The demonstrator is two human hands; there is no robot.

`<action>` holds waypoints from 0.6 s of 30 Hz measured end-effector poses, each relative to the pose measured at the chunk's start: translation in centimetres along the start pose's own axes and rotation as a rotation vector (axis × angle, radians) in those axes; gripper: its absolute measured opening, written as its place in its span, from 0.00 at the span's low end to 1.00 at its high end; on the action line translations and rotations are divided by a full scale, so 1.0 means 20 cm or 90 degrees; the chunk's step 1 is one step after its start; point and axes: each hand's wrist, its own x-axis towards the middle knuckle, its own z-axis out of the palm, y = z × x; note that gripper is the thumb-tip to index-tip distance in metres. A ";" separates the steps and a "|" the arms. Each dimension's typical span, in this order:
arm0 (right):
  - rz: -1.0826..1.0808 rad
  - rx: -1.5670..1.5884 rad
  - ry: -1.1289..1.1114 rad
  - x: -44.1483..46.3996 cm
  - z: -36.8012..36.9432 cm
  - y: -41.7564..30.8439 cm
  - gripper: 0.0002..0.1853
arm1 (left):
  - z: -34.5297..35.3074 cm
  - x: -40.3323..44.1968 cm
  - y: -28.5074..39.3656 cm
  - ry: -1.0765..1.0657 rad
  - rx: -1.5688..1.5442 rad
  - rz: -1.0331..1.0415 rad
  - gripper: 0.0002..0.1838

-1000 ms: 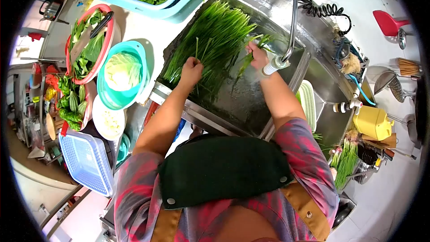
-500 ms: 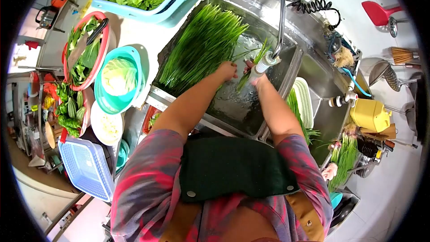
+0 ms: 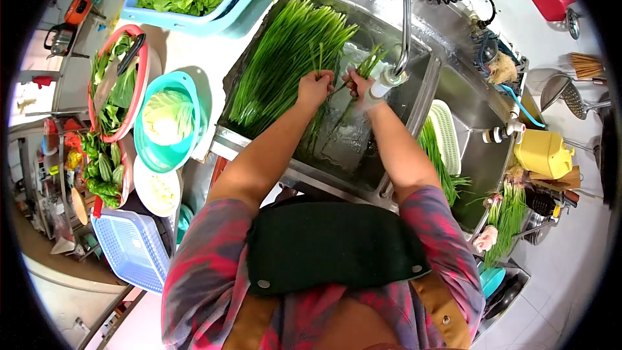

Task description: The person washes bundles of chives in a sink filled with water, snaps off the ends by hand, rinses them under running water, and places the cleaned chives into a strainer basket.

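Note:
A large pile of long green chives [image 3: 285, 58] lies in the left sink basin [image 3: 414, 107], which has water in it. My left hand [image 3: 315, 87] is closed around a few chives at the pile's right side, their tips pointing up and their other ends hanging below. Close to its right, my right hand [image 3: 360, 84] grips a small bunch of chives [image 3: 370, 61] beside the faucet nozzle [image 3: 389, 79]. Water runs from the nozzle over my right hand and wrist. The nozzle partly hides that hand.
Left of the sink stand a blue basket of lettuce [image 3: 223, 23], a red-rimmed basin [image 3: 146, 65], a teal colander [image 3: 197, 123] with cabbage and a white bowl [image 3: 155, 202]. Rightward, a second basin [image 3: 476, 100] holds a pale green basket [image 3: 447, 136]; beyond is a yellow jug [image 3: 544, 154].
My left hand has moved slightly left and up and now holds chives upright. My right hand has risen a little with its bunch. The head view has shifted slightly.

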 end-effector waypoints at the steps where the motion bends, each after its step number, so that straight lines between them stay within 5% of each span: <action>1: 0.011 -0.048 -0.018 -0.07 0.01 -0.02 0.14 | -0.02 0.09 -0.11 -0.040 0.029 0.044 0.10; 4: 0.013 -0.230 -0.009 -0.33 0.03 -0.07 0.14 | 0.01 0.00 -0.03 -0.118 0.144 0.083 0.13; 8: 0.068 -0.312 -0.073 -0.56 -0.06 -0.08 0.11 | 0.07 -0.10 -0.09 -0.340 0.037 0.056 0.14; 9: 0.089 -0.328 -0.081 -0.60 -0.07 -0.07 0.10 | 0.06 -0.11 -0.08 -0.337 0.312 0.104 0.14; 18: 0.091 -0.166 -0.061 -0.86 -0.07 -0.12 0.05 | 0.05 -0.24 -0.02 -0.407 0.178 -0.203 0.14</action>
